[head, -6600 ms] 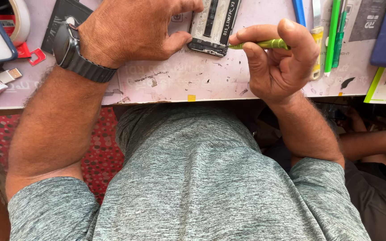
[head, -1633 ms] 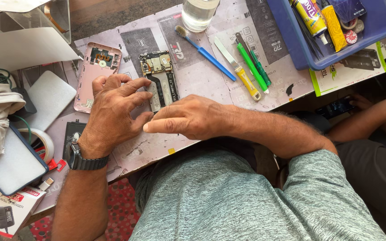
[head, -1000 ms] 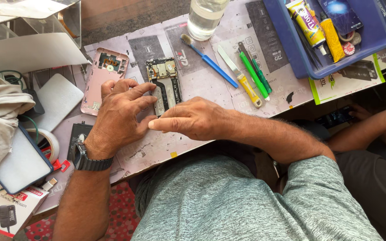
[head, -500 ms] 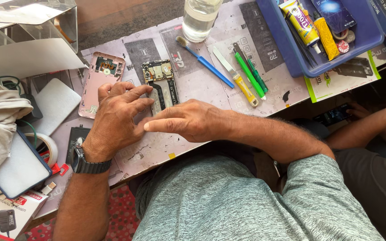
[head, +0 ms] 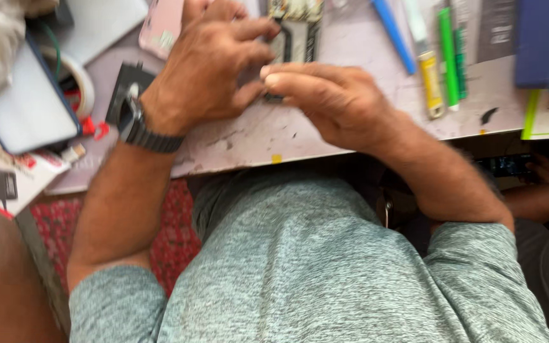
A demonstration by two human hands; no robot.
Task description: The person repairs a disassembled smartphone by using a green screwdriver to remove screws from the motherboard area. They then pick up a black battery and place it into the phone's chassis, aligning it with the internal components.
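An opened phone (head: pixel 297 28) with its circuit board showing lies on the pale work mat (head: pixel 255 136), close to the table's front edge. My left hand (head: pixel 208 67), a black watch (head: pixel 136 124) on its wrist, covers the phone's left side with curled fingers that grip it. My right hand (head: pixel 332 95) comes in from the right with its fingers together. Their tips pinch the phone's dark lower end against my left fingers. The picture is blurred, so small parts under the fingers cannot be made out.
A pink phone back cover (head: pixel 162 25) lies left of the phone. A blue pen (head: pixel 392 35), a yellow-handled tool (head: pixel 431 73) and green tools (head: pixel 448 57) lie to the right, with a blue tray (head: pixel 541 44) beyond. At the left are a dark-cased device (head: pixel 30 105), a tape roll (head: pixel 85 82) and a red-and-white box (head: pixel 7 181). Another person's hand (head: pixel 544 171) shows below the table at the right.
The view has tilted down and come closer to my hands and lap. Both hands stay on the opened phone. The green tool held 6.6 s ago now lies on the table.
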